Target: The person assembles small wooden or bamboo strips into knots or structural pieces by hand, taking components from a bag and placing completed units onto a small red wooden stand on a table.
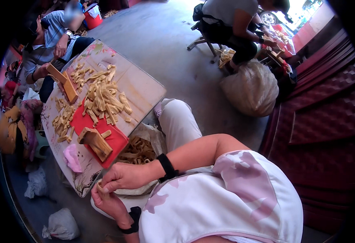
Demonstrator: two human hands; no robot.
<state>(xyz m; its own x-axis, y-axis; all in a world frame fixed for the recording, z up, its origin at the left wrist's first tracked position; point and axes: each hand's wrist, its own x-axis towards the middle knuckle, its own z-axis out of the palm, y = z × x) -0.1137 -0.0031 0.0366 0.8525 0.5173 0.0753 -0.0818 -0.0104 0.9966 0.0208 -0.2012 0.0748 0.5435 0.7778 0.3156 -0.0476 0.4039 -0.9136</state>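
Note:
Below the near corner of the table, both of my hands meet around a small pale-yellow strip [100,185]. My right hand [127,176] pinches it from above with thumb and fingers. Lower down, my left hand [112,205] has its fingers curled round the same strip, hiding much of it. Just beyond them on the table [141,87] stands a wooden block tool [96,144] on a red cloth [119,141]. A loose heap of similar dry yellowish strips [104,95] lies behind it. Beside my right wrist, an open sack [153,133] holds more curled strips [137,150].
Across the table a person [50,48] handles another wooden tool [66,83]. A pink cloth [72,158] rests near the table's left edge. White bags [62,224] sit on the floor at lower left. Another seated person [230,24] works beside a bulging sack [252,87].

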